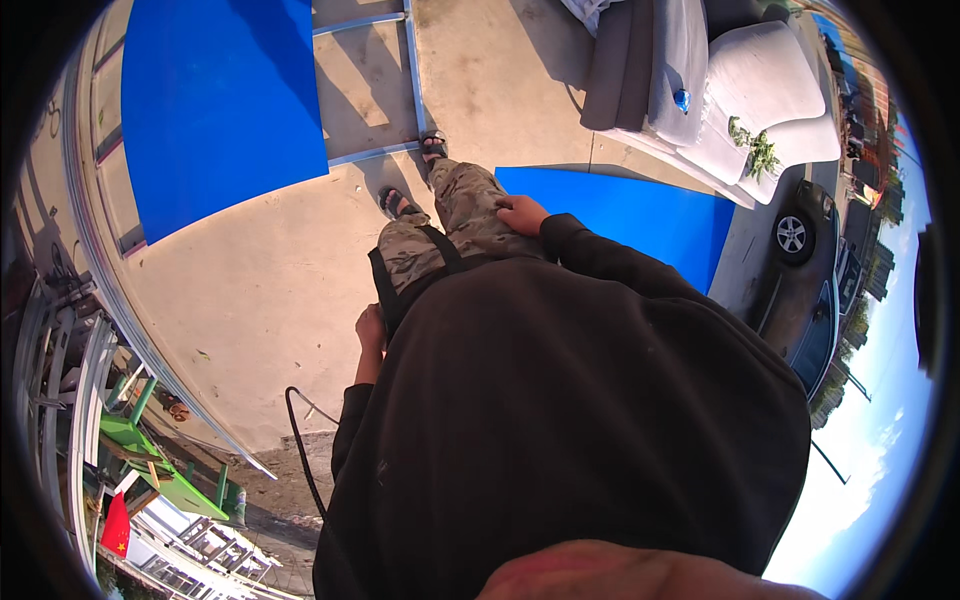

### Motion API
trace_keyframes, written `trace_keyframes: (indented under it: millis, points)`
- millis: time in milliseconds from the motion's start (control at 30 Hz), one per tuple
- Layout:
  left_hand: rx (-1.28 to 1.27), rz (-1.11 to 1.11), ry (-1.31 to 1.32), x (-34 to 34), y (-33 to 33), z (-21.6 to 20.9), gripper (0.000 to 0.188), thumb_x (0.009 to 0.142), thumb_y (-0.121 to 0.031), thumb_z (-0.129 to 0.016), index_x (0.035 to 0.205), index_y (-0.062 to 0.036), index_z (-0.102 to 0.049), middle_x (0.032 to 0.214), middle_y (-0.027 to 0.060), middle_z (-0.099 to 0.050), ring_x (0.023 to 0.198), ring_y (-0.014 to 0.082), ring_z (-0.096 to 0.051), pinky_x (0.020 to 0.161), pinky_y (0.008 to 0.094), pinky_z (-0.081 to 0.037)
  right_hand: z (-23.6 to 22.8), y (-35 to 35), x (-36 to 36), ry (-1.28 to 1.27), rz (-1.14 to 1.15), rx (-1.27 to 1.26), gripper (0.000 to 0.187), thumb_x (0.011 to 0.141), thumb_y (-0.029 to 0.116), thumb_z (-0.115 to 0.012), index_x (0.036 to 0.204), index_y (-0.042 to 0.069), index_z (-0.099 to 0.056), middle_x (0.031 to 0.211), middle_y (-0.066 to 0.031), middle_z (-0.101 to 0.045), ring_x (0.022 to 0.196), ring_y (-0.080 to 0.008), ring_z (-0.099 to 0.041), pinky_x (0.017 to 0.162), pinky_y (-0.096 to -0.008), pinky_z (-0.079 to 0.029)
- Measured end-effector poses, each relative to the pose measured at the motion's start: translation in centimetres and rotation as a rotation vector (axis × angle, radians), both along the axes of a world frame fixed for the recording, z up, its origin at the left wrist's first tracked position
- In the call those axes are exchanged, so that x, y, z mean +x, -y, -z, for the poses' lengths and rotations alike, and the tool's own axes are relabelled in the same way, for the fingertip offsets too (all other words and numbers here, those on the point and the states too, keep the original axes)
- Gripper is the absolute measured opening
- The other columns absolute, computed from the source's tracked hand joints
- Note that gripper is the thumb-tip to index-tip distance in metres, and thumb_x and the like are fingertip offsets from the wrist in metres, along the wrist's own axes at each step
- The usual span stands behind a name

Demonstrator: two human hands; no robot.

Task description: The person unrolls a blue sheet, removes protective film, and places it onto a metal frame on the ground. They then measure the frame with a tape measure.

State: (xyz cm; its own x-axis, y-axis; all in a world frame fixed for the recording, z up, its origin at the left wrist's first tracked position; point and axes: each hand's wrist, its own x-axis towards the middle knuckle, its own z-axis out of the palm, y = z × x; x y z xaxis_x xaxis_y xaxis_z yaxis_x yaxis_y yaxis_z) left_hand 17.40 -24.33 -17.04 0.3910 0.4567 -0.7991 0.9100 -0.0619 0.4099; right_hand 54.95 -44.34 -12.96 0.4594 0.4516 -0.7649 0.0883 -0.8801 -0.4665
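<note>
My right hand (522, 214) rests against the front of the camouflage trousers (468, 208), its fingers curled in; what they hold, if anything, is hidden. Down at my other side hangs my left hand (370, 328), next to a black strap (380, 285) at the hip; its fingers are mostly turned out of sight. Ahead on the left, a large blue sheet (225, 110) lies across a metal frame (412, 70). A second blue sheet (630, 215) is on the ground to the right, partly behind my right arm. Neither hand touches the sheets.
A grey sofa (660, 80) with a leafy plant (760, 155) on it stands far right, near a dark parked car (800, 270). Long metal rails (130, 310) curve along the left. A black cable (295, 430) loops beside me, and a green bench-like frame (160, 470) stands lower left.
</note>
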Motion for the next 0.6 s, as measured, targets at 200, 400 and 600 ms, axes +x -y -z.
trace_keyframes:
  millis: [200,400,600]
  points:
    - [-0.031,-0.087,0.092,-0.5,0.0,1.1,0.043,0.089,-0.031,-0.037,0.093,-0.0021,-0.068,0.092,0.0184,-0.066,0.089,0.0324,-0.061,0.080,0.0416,-0.044,-0.6,0.5,-1.5,0.119,-0.050,-0.028,0.047,0.078,0.027,-0.053,0.118,0.001,-0.058,0.109,-0.0235,-0.061,0.102,-0.0357,-0.059,0.089,-0.0390,-0.046]
    - [0.054,0.090,0.103,-0.1,-0.7,2.5,0.038,0.090,-0.024,-0.035,0.093,-0.0035,-0.067,0.090,0.0170,-0.066,0.086,0.0300,-0.063,0.077,0.0386,-0.048,-0.3,0.5,-1.3,0.056,0.000,-0.035,0.043,0.079,0.029,-0.054,0.112,0.002,-0.063,0.108,-0.0217,-0.063,0.103,-0.0348,-0.059,0.090,-0.0389,-0.046]
    - [0.162,0.374,0.108,1.3,-2.0,3.2,0.030,0.087,-0.025,-0.043,0.097,-0.0071,-0.065,0.092,0.0154,-0.067,0.089,0.0322,-0.063,0.080,0.0416,-0.049,0.6,0.7,-0.8,0.055,0.002,-0.071,0.042,0.077,0.028,-0.054,0.110,0.002,-0.064,0.103,-0.0220,-0.064,0.097,-0.0342,-0.062,0.085,-0.0392,-0.048]
